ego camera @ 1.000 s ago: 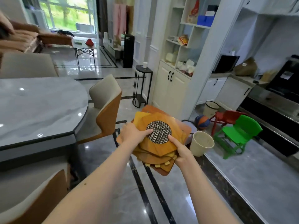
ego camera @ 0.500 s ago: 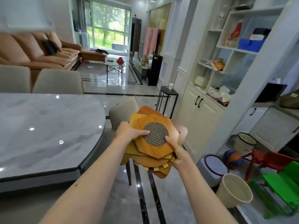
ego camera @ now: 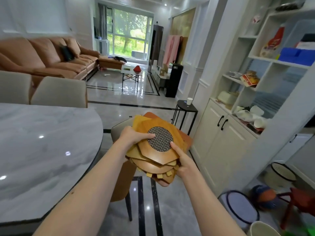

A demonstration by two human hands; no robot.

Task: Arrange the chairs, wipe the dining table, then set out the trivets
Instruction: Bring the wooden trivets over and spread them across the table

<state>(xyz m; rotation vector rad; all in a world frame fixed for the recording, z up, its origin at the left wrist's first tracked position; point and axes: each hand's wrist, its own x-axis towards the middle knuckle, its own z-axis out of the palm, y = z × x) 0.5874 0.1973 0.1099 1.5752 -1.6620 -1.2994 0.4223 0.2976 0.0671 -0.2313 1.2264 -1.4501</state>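
Two hands carry a stack of wooden trivets [ego camera: 158, 147] at chest height beside the marble worktop [ego camera: 42, 150], the pile held above the floor and not yet touching the table. The left hand [ego camera: 133, 138] grips the stack's left edge, its thumb lying across the round metal mesh of the top trivet [ego camera: 160, 139]; the right hand [ego camera: 184, 165] cups the lower right corner, fingers [ego camera: 163, 183] curled underneath and thumb pressed on top, so both sets of fingers are clamped on the pile. Compared with a second ago, the view has swung away from the kitchen corner toward the living room, and the worktop now fills the left of the frame, which suggests the person is turning to face it with the trivets ready to lay out. Its surface looks bare and glossy, and three chairs [ego camera: 59, 92] sit close against it, so the last step appears to be starting. Nearby containers include a round bin [ego camera: 238, 206] on the floor at lower right, contents unclear, a cream bucket [ego camera: 262, 229] at the bottom edge, and a paper cup [ego camera: 189, 101] on a black side stand [ego camera: 186, 109]. Open shelves [ego camera: 247, 79] on the right hold boxes and packets.
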